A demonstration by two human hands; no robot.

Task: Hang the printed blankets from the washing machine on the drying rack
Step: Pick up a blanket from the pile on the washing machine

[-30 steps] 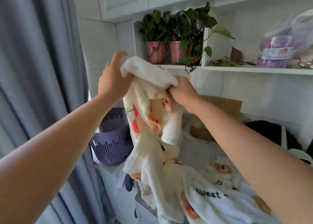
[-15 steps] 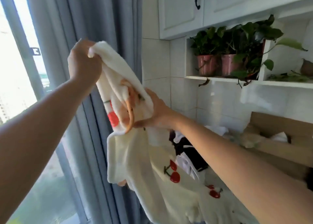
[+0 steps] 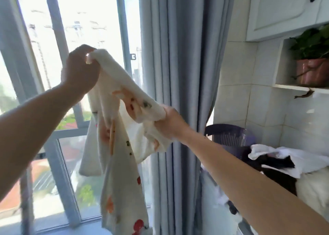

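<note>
Cream printed blanket (image 3: 122, 145) | hands: left (image 3: 80, 72), right (image 3: 169, 126) clench edge; length hangs down, seemingly

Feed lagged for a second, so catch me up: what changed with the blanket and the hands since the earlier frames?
The view swung left, from the plant shelf to the window and curtain. The printed blanket came up off the pile and now hangs free. The left hand stayed high on one end; the right hand dropped lower and away from it, stretching the top edge. Both hands kept their grip. No drying rack in view.
</note>
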